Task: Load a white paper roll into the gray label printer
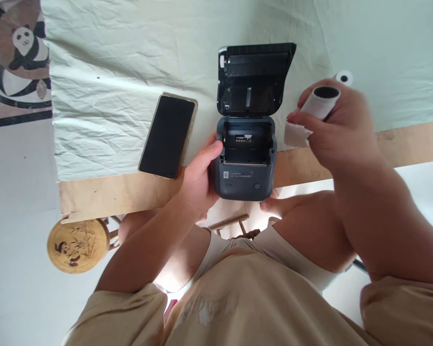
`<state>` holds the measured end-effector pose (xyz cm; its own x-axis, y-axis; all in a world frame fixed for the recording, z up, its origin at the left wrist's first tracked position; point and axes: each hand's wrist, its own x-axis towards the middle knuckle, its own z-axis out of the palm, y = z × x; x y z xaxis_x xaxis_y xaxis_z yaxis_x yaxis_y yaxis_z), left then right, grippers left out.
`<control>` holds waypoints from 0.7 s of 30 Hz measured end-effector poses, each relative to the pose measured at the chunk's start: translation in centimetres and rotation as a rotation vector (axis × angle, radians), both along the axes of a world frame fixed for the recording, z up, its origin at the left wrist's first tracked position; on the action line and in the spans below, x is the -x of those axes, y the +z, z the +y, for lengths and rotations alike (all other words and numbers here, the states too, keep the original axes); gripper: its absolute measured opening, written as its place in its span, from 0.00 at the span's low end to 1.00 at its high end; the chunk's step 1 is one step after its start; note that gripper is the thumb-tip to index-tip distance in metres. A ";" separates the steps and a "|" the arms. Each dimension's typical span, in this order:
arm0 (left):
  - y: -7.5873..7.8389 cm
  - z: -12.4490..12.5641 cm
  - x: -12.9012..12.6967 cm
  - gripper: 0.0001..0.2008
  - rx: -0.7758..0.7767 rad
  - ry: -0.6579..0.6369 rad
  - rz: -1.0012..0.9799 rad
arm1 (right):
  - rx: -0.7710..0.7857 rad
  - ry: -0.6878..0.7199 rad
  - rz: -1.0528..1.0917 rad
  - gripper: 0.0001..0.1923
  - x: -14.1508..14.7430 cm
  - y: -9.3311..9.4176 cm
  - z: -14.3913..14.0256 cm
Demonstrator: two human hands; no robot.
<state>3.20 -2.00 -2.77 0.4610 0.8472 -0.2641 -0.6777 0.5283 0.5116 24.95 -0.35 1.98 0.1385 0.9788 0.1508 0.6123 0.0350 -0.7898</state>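
Note:
My left hand (202, 173) grips the left side of a dark label printer (244, 178), its thumb on the rim and the other fingers underneath. The printer's black lid (254, 79) stands open at the back, and the paper bay inside shows a small printed label but no roll. In my right hand (346, 125) is a white paper roll (316, 104), held up to the right of the printer and apart from it. A torn loose end of paper hangs from the roll below my fingers. The hollow dark core faces up toward me.
A phone (168, 136) with a dark screen lies left of the printer on the pale green cloth (104, 120). Another white roll (344, 78) sits behind my right hand. The wooden table edge (122, 194) runs before my lap; a round stool (78, 246) stands below left.

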 end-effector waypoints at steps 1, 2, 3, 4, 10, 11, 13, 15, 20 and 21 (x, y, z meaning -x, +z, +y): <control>0.1 0.0 0.0 0.10 0.001 0.003 0.000 | 0.034 0.017 0.090 0.13 -0.2 -0.8 -0.3; 0.2 0.0 -0.1 0.10 0.003 0.002 0.002 | 0.062 0.031 0.158 0.15 -0.4 -1.6 -0.4; 0.3 0.0 -0.1 0.10 0.003 0.000 0.007 | 0.071 0.049 0.210 0.16 -0.6 -2.3 -0.5; 0.4 0.0 -0.2 0.10 0.003 0.004 0.013 | 0.061 0.072 0.225 0.17 -0.8 -2.8 -0.5; 0.5 -0.1 -0.3 0.13 0.000 0.003 0.085 | -0.078 0.104 -0.220 0.15 -1.2 -3.0 -1.2; 0.5 -0.1 -0.3 0.13 -0.001 -0.003 0.077 | -0.086 0.105 -0.247 0.16 -1.2 -2.9 -1.4; 0.4 0.0 -0.3 0.14 -0.008 -0.015 0.050 | -0.100 0.124 -0.247 0.18 -1.3 -2.8 -1.8; 0.3 0.1 -0.3 0.16 -0.020 -0.023 0.032 | -0.131 0.154 -0.251 0.18 -1.4 -2.8 -2.1; 0.4 0.2 -0.4 0.15 -0.033 0.005 0.064 | -0.225 0.183 -0.436 0.11 -1.8 -3.0 -2.2; 0.5 0.2 -0.4 0.14 -0.027 0.012 0.072 | -0.231 0.173 -0.472 0.09 -2.0 -3.0 -2.1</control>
<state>3.63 -1.84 -2.26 0.4313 0.8597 -0.2736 -0.6449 0.5059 0.5729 26.90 -2.44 -1.00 -0.1566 0.9153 0.3711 0.8680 0.3068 -0.3904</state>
